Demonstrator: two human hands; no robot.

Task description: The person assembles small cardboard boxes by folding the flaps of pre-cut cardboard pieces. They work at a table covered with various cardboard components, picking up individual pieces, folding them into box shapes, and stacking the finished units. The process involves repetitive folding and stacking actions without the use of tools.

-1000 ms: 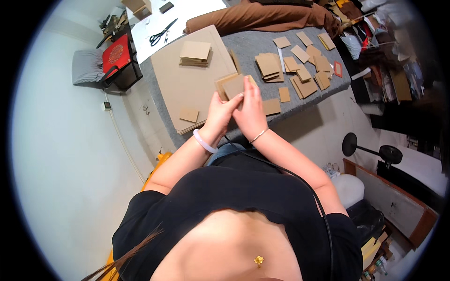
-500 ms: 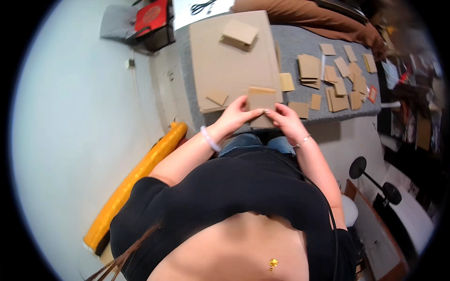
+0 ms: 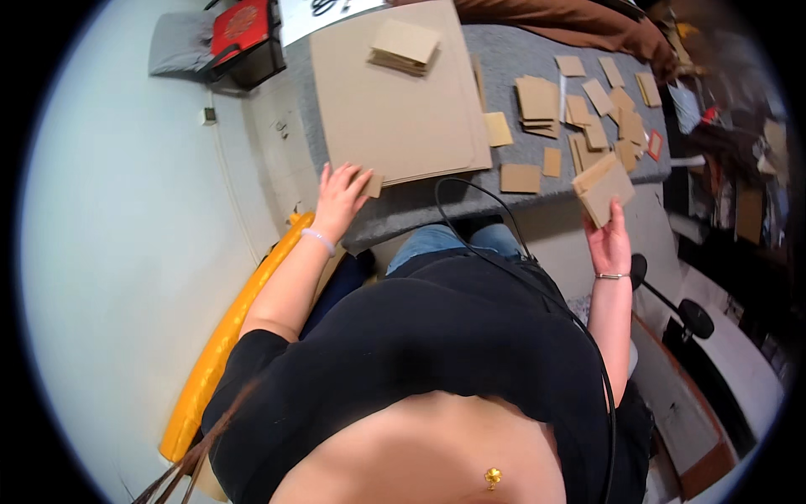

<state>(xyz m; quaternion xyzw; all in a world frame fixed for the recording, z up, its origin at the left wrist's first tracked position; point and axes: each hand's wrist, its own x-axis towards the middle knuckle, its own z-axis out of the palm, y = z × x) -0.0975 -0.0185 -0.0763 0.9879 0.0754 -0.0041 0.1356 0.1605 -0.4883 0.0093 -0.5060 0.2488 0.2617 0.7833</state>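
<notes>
My left hand (image 3: 340, 200) is at the near left corner of the large cardboard sheet (image 3: 395, 118). Its fingers close over a small cardboard piece (image 3: 374, 188) by the sheet's front edge; the thumb side is partly hidden. Out to the right, my right hand (image 3: 610, 244) grips a rectangular cardboard piece (image 3: 603, 195) by its lower edge, between thumb and fingers. That piece is held tilted, with a strip along its upper left edge, just in front of the scattered cardboard pieces.
A stack of cardboard rectangles (image 3: 405, 44) rests on the large sheet. Several loose pieces (image 3: 599, 97) and another stack (image 3: 537, 99) lie on the grey cloth (image 3: 495, 67). A black cable (image 3: 478, 189) loops before the table's front edge. Black scissors (image 3: 323, 7) lie at the back.
My hands have parted. The right one carried the rectangular cardboard piece to the right; the left moved left onto the small piece, now nearer the sheet's edge. The view shifted slightly.
</notes>
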